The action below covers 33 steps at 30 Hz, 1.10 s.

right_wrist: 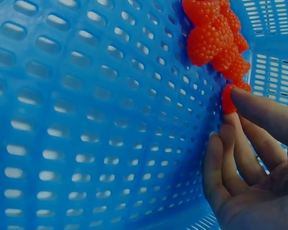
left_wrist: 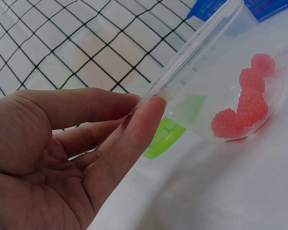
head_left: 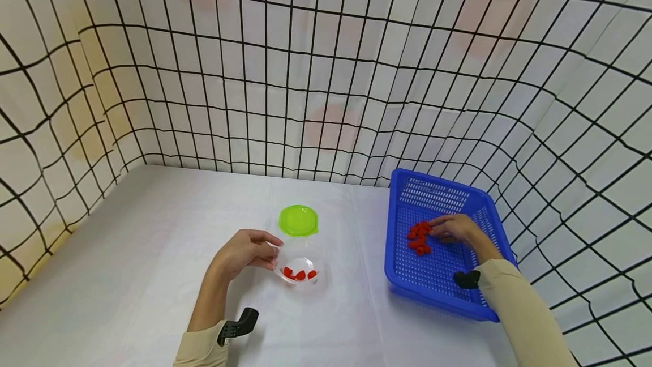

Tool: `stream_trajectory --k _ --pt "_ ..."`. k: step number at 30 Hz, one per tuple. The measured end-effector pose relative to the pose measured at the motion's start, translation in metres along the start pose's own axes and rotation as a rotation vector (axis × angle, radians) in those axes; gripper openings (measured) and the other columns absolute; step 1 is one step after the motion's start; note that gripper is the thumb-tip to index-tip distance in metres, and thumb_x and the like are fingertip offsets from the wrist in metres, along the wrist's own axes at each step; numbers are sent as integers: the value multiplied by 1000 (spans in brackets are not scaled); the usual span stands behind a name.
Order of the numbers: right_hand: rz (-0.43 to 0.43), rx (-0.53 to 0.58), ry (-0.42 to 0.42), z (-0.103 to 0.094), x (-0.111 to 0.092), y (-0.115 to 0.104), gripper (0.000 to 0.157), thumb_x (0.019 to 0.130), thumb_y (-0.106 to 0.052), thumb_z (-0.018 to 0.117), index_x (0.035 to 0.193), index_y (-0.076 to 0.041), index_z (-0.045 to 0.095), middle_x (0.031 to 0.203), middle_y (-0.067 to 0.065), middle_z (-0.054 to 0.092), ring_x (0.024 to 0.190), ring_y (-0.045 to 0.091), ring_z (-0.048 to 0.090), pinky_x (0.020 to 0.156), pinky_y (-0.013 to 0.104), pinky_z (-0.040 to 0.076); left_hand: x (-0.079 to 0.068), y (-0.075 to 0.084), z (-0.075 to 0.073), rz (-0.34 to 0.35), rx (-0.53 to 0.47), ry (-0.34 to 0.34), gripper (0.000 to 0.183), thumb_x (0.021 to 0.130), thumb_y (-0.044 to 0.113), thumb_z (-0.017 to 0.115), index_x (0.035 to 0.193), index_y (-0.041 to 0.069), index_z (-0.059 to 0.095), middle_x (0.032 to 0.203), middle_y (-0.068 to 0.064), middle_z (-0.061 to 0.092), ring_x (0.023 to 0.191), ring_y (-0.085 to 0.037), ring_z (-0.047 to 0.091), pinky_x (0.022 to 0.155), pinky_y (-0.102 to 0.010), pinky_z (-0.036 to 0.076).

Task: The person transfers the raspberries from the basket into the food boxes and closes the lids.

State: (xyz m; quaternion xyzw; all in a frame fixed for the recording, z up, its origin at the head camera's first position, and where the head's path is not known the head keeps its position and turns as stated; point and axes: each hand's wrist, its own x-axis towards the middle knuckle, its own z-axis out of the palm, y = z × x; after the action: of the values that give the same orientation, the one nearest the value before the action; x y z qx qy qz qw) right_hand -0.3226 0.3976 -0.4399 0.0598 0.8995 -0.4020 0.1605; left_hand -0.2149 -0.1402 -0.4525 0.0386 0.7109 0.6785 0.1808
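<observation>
My left hand (head_left: 247,251) pinches the rim of a clear plastic bowl (left_wrist: 201,72) between thumb and fingers. The bowl tilts in the left wrist view, and several red raspberries (left_wrist: 252,108) lie together along its low side. Inside a blue plastic basket (head_left: 390,231), to the right, is my right hand (head_left: 458,228). Its thumb and a finger pinch one raspberry (right_wrist: 228,99), partly hidden by the thumb. Right beside the fingertips, a cluster of raspberries (right_wrist: 211,40) rests on the basket's perforated floor.
A bright green lid (head_left: 298,221) lies on the white-covered table (head_left: 153,231) just behind the bowl. The basket's raised walls surround the right hand. Behind the table and at both sides hangs white cloth with a black grid (head_left: 285,72).
</observation>
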Motion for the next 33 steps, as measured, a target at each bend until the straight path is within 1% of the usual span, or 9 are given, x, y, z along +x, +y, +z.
stream_trajectory --k 3,7,14,20,25,27,33 --pt "-4 -13 5 -1 -1 0 41 92 -14 73 127 6 67 134 28 61 111 31 67 93 44 60 1 -1 0 -7 -2 3 35 92 3 66 121 -16 62 82 -8 70 69 -17 68 71 -30 64" --pt "-4 -15 10 -3 -1 0 36 93 -14 72 124 4 70 130 24 66 110 29 68 93 43 60 1 -2 0 -11 -2 7 35 92 3 65 121 -16 62 83 -8 70 70 -17 68 71 -30 64" --pt "-1 -20 9 -5 -2 -2 33 92 -13 73 120 4 72 128 22 68 109 28 68 92 43 61 0 0 1 -13 -8 6 35 92 3 65 121 -16 62 83 -9 69 70 -17 67 70 -30 64" --pt "4 4 6 -6 -5 -9 31 93 -12 71 119 5 72 121 20 71 104 27 71 90 42 62 0 -1 1 -5 -11 1 36 92 3 65 122 -17 61 85 -10 68 69 -17 67 70 -30 64" --pt "-2 39 -8 -6 -6 -11 31 95 -9 68 122 8 69 117 19 72 102 26 73 92 43 61 1 -2 1 -13 -12 0 36 91 2 65 121 -17 61 85 -10 68 67 -17 67 69 -30 64" --pt "-11 62 -10 -6 -6 -12 32 95 -9 67 123 8 68 116 18 73 101 24 73 94 44 60 1 -2 1 -18 -11 3 35 91 2 66 121 -17 61 85 -11 68 66 -17 67 69 -30 64" --pt "-103 105 -49 -5 -4 -22 35 97 -7 64 127 11 64 120 22 71 106 25 73 102 49 55 2 -1 1 -24 -6 13 34 91 0 65 120 -16 62 86 -11 67 65 -17 67 69 -30 64"
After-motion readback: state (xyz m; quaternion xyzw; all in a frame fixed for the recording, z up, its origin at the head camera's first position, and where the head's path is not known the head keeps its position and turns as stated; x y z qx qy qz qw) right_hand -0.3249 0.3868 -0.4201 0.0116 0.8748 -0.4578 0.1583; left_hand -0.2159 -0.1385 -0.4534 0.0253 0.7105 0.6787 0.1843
